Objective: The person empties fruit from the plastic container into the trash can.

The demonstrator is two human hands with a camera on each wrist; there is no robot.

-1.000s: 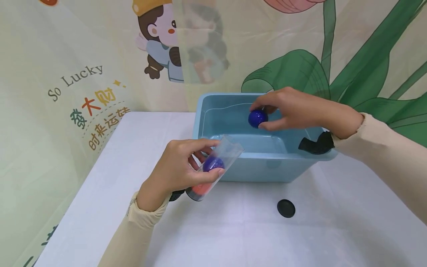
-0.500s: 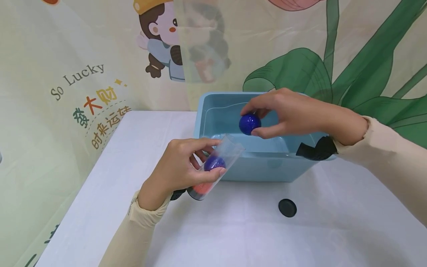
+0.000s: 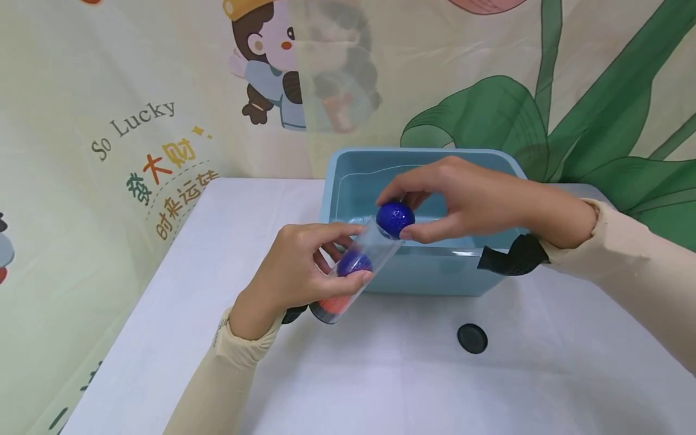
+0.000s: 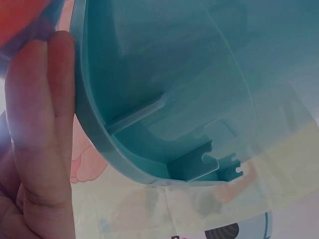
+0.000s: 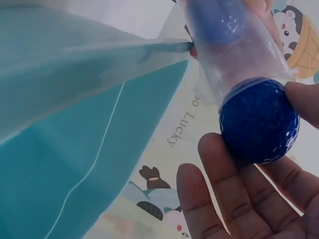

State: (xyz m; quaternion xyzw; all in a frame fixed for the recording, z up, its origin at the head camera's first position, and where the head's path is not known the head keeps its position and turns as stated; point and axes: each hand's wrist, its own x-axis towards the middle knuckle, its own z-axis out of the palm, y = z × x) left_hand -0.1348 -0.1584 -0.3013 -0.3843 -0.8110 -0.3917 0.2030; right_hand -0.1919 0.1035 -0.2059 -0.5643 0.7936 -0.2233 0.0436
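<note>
In the head view my left hand (image 3: 304, 260) grips a clear tube (image 3: 375, 248), tilted with its mouth up and to the right. Inside it a blue golf ball (image 3: 354, 262) rests above an orange-red ball (image 3: 333, 304), over the tube's black bottom end. My right hand (image 3: 457, 196) pinches a second blue golf ball (image 3: 396, 219) between thumb and fingers, right at the tube's mouth. The right wrist view shows that dimpled ball (image 5: 259, 120) against the tube's open end (image 5: 234, 64). Whether it has entered the tube I cannot tell.
Behind the hands stands a light blue plastic bin (image 3: 418, 272). A round black cap (image 3: 472, 338) lies on the white tablecloth (image 3: 402, 386) in front of it. A printed cloth (image 3: 179, 72) hangs behind the table.
My right hand has brought its blue golf ball left and down, from over the bin to the tube's mouth. The left hand keeps its hold on the tube, nearly still.
</note>
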